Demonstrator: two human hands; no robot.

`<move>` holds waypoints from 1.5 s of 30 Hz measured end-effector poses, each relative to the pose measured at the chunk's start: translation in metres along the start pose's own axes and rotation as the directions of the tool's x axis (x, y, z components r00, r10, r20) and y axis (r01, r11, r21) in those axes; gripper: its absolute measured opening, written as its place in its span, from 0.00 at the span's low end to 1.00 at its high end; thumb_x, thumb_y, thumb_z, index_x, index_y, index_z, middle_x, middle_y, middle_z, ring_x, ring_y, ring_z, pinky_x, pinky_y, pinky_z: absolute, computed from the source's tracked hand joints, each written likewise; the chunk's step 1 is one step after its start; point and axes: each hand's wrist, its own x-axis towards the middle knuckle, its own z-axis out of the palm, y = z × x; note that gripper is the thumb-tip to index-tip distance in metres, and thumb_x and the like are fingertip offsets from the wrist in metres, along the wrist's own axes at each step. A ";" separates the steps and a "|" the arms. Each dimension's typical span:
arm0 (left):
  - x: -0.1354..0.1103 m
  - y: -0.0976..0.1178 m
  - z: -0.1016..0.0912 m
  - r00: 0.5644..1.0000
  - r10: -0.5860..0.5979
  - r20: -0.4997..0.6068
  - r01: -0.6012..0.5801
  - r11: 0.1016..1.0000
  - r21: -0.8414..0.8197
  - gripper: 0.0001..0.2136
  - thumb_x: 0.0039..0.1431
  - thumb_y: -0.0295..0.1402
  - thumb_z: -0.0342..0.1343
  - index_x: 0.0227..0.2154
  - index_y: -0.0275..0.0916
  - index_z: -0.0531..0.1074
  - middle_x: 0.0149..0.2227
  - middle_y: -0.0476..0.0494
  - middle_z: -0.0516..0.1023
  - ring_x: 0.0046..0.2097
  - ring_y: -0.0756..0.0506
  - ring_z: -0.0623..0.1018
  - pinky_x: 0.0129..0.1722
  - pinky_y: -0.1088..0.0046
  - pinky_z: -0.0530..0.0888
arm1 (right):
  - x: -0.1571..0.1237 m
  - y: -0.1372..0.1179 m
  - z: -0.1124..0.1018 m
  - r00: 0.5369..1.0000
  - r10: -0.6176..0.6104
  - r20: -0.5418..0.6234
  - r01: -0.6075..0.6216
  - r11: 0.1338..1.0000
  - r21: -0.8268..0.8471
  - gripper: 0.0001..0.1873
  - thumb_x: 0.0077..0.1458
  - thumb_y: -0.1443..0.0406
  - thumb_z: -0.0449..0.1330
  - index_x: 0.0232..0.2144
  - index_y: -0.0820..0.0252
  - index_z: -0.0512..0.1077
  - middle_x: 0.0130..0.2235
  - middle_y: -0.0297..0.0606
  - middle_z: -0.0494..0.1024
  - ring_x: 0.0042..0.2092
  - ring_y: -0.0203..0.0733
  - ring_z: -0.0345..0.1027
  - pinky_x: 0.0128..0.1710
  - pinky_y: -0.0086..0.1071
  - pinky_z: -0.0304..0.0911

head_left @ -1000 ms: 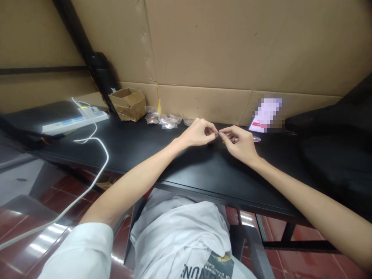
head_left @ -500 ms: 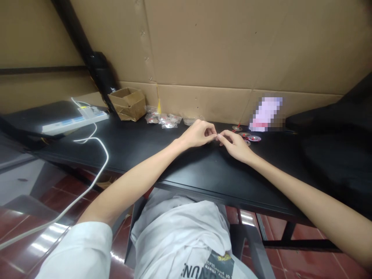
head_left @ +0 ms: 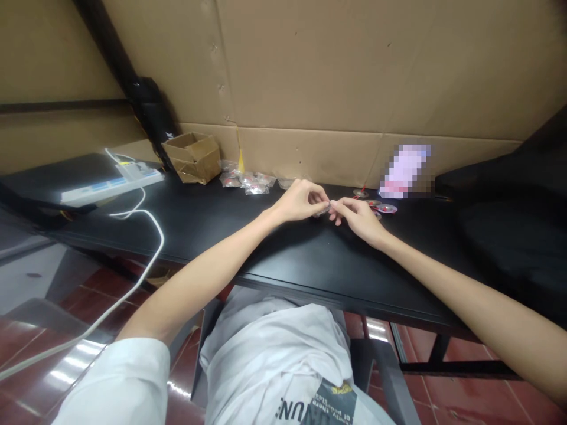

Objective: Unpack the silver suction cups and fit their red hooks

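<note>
- Okay, in the head view, the left hand [head_left: 301, 200] and the right hand [head_left: 359, 221] meet above the black surface [head_left: 283, 248], near its far side.
- The fingers [head_left: 319, 198] of both hands pinch tight on a small see-through piece [head_left: 326, 207]. It sits between the two hands, just above the surface. It is too small to tell what it is.
- It looks thin and light, so it may bend and be slippery. The best place to hold it seems to be its edges, gently, with the fingertips.
- Just beside the right hand lie small round discs with red middles [head_left: 387, 208]. They look flat and light, so they could slide with one small bump.
- Farther left, clear plastic packets [head_left: 243, 180] lie in a bunch by the cardboard wall [head_left: 310, 71], next to an open cardboard box [head_left: 192, 158].
- At the left end sits a white power strip [head_left: 113, 186]. Its white cable [head_left: 153, 227] hangs down toward the red tile floor [head_left: 465, 389].
- On the right, a blurred card [head_left: 405, 171] stands by the wall, beside a black bag [head_left: 509, 218].
</note>
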 end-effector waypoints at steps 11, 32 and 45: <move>0.005 -0.007 0.004 0.981 -0.049 -0.189 0.079 0.985 0.155 0.05 0.58 0.27 0.61 0.32 0.40 0.82 0.30 0.46 0.85 0.34 0.46 0.83 0.39 0.70 0.78 | 0.000 0.003 0.004 0.999 -0.008 -0.049 0.010 0.999 0.039 0.23 0.57 0.47 0.73 0.25 0.57 0.76 0.28 0.38 0.80 0.27 0.39 0.73 0.32 0.34 0.69; 0.005 0.001 0.012 0.949 -0.158 -0.272 0.115 0.979 -0.169 0.06 0.73 0.37 0.57 0.42 0.41 0.70 0.35 0.45 0.85 0.38 0.46 0.86 0.45 0.70 0.80 | 0.002 -0.003 0.000 0.996 0.046 0.079 -0.059 0.982 0.177 0.28 0.55 0.39 0.72 0.30 0.58 0.79 0.27 0.38 0.81 0.25 0.40 0.71 0.30 0.36 0.67; 0.013 -0.003 0.018 0.865 -0.417 -0.277 0.241 0.832 -0.501 0.08 0.75 0.37 0.55 0.41 0.43 0.63 0.39 0.43 0.85 0.40 0.47 0.86 0.42 0.72 0.82 | -0.002 -0.008 0.003 0.999 -0.034 0.008 0.034 0.999 -0.029 0.29 0.61 0.37 0.67 0.29 0.56 0.74 0.27 0.37 0.80 0.24 0.37 0.70 0.28 0.33 0.66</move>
